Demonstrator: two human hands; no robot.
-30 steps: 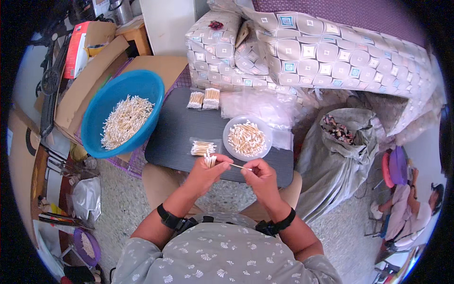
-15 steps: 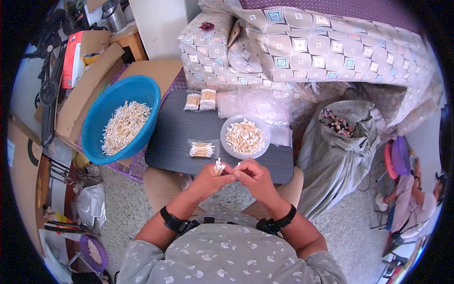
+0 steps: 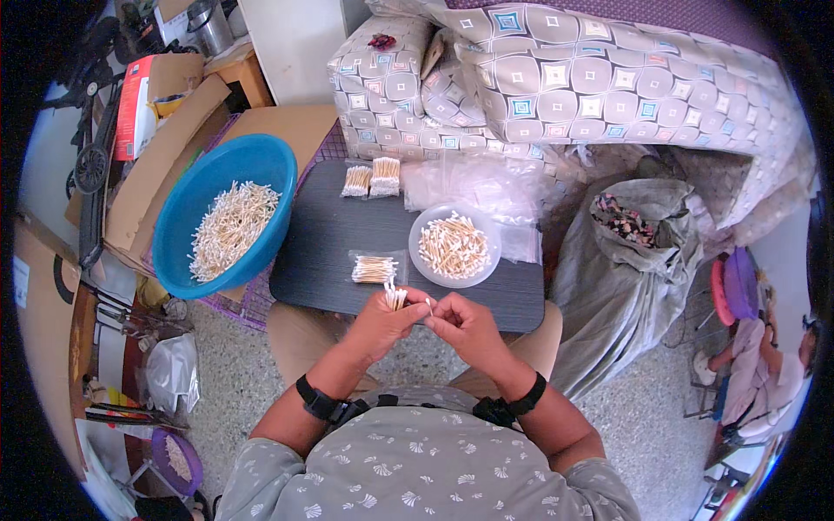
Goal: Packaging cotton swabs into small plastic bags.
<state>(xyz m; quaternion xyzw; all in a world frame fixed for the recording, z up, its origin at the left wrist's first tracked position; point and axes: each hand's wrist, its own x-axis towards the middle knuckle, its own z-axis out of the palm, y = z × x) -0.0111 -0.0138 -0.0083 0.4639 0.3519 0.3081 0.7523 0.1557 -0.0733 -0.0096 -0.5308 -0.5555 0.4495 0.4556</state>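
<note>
A small bunch of cotton swabs (image 3: 394, 297) stands up out of my left hand (image 3: 380, 328), whose fingers are closed round it. Just beside it my right hand (image 3: 462, 325) pinches a single cotton swab (image 3: 429, 306) between thumb and fingertips, close to the left thumb. Both hands are over the near edge of the dark table (image 3: 334, 234). Beyond them is a white bowl (image 3: 493, 260) heaped with loose swabs. A clear bag of swabs (image 3: 374, 268) lies to its left. Two more filled bags (image 3: 372, 177) lie at the table's far edge.
At the left a large blue basin (image 3: 174, 269) holds many swabs. Clear plastic bags (image 3: 469, 184) are piled at the table's far right. A grey sack (image 3: 608, 278) stands right of the table. A patterned sofa (image 3: 599, 87) is behind. Another person (image 3: 760, 365) sits far right.
The single swab between my hands has shifted slightly left and lower, nearer the left thumb. The left hand with its bunch has turned a little. The whole view has moved slightly.
</note>
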